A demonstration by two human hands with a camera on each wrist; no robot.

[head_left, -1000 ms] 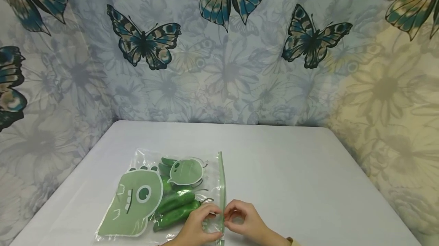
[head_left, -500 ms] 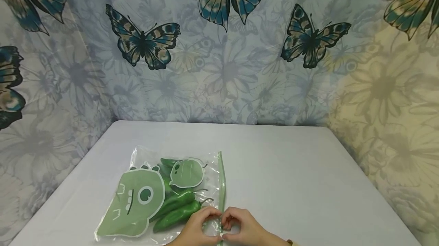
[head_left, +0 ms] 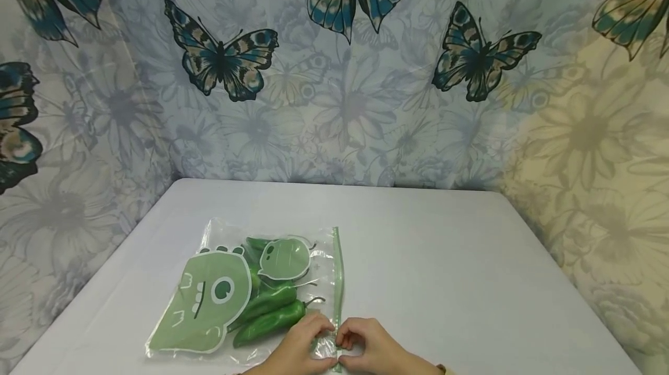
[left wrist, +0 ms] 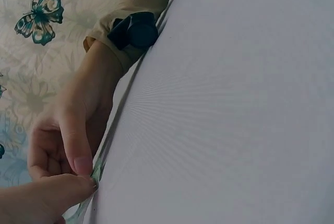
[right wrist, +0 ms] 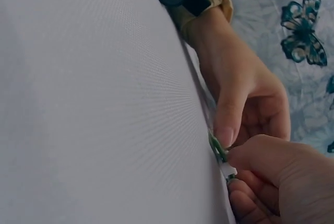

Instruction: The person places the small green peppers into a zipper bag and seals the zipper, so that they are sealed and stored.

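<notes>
A clear zip bag (head_left: 324, 259) printed with a green cartoon dinosaur lies flat on the white table, its green zip strip (head_left: 338, 279) along the right side. Inside it are several long green peppers (head_left: 272, 324). At the strip's near end, my left hand (head_left: 300, 345) pinches the edge from the left. My right hand (head_left: 373, 347) pinches the same edge from the right, thumbs almost meeting. A small white piece, perhaps the zip slider (right wrist: 228, 170), shows by the right fingertips in the right wrist view. The left wrist view shows both thumbs at the green strip (left wrist: 97, 171).
The white table (head_left: 444, 259) extends right of and behind the bag. Cloth with butterflies and flowers (head_left: 350, 108) hangs around its back and sides. Each wrist wears a dark camera, such as the right one (left wrist: 136, 30), over a tan sleeve.
My right hand has moved slightly left and down against the zip strip, closing the gap between the hands. The bag stays in about the same place.
</notes>
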